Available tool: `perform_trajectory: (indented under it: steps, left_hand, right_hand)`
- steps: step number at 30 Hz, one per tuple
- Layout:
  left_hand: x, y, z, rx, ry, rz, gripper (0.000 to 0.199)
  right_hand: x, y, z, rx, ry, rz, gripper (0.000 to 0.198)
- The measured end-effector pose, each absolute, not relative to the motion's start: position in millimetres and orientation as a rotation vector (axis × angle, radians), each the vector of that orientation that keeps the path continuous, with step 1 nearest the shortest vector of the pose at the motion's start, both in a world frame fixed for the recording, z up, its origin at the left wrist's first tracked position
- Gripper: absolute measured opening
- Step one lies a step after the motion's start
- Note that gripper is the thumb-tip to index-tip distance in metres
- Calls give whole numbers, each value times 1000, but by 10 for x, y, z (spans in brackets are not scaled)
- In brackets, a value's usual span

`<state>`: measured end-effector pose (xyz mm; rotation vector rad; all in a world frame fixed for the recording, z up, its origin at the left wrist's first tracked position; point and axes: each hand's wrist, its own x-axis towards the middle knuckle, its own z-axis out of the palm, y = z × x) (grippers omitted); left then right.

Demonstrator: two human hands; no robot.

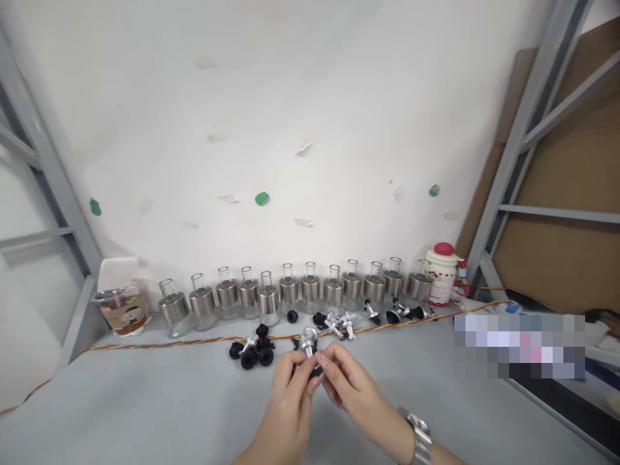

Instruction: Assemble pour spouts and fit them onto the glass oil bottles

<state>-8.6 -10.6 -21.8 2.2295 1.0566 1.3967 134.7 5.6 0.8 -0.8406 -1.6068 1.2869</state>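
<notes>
My left hand [292, 389] and my right hand [349, 380] meet at the front middle of the grey table, both closed. Between their fingertips is a silver bottle pourer [309, 342] with a black part at its base, which the fingers partly cover. To the left of my hands lies a cluster of black rubber caps [248, 359] with a silver pourer [249, 343] among them. Behind my right hand are more silver pourers [335, 324], some with black pieces. A lone black cap [292, 316] sits near the bottles.
Several glass bottles with metal sleeves [268, 298] stand in a row along the white wall. A twisted red-yellow wire [194, 342] crosses the table. At the left is a drink cup [126, 310]; at the right, a white jar with a red lid [442, 278]. Grey metal posts [504, 148] frame the sides.
</notes>
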Motion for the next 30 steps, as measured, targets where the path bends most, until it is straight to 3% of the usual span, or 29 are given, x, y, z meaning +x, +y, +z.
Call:
perform_trajectory:
  steps: [14,23,30]
  left_hand:
    - [-5,-178,-86,1715,1065,1340,30]
    - [-3,-157,-68,1570,1107,1338,36]
    - [-26,-161,-14,1586,1056,1350,35]
  right_hand:
    - [1337,74,-40,-986,-1857,1066,39]
    - [1474,160,33,-900,-2287,136,22]
    - [1502,159,113,-805,-2336,-12,21]
